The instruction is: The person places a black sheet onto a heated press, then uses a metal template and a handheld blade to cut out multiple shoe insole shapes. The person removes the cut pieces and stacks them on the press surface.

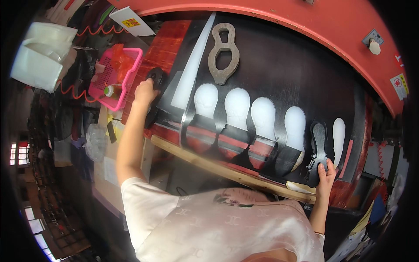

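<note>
1. I see the right hand [326, 172] at the near right corner of the surface [283, 65], thumb and fingers clamped on the near end of a dark sole-shaped piece [320, 137].
2. That piece lies between the last two of a row of white sole-shaped areas [237, 107], which runs along the near edge within black sheet material [220, 109].
3. I have the left hand [147, 91] out at the left edge, fingers bent over black pieces [157, 76]; I cannot tell whether they are gripping one.
4. Near the far edge I find a sole-shaped metal die [223, 54], well apart from both hands.
5. A wooden strip [231, 174] borders the near edge, and a red machine beam [301, 22] spans the far edge.
6. Beyond the left edge, I make out a pink basket [126, 85] holding an orange-red plastic bag [121, 61] and a green-capped bottle [109, 91].
</note>
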Available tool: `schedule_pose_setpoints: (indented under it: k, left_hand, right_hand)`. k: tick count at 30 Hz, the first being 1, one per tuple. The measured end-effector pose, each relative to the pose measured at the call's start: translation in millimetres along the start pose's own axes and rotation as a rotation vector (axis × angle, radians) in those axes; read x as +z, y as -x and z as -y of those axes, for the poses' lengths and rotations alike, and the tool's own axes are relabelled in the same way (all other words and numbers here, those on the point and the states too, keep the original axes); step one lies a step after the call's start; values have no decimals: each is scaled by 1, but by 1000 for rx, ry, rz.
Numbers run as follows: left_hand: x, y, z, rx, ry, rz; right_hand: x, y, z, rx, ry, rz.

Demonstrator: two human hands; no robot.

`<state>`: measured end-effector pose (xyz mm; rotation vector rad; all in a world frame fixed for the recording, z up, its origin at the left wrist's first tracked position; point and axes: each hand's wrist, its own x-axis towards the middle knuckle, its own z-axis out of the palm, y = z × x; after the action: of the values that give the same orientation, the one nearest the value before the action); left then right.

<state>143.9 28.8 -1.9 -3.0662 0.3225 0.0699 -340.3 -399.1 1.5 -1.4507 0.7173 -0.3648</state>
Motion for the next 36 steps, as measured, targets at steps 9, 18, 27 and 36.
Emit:
schedule_pose_setpoints:
  k: [9,18,27,36]
  left_hand:
    - [18,5,19,-61,355,-101]
    - [17,11,8,39,220,-149]
    - [14,11,4,72,114,-163]
    - [19,28,-1,-199,466,-331]
  right_hand:
    - [2,-4,-9,25,43,-25]
    - [10,-5,-4,19,20,29]
    - [7,-3,-9,15,11,94]
    - [-26,17,-2,-22,-23,40]
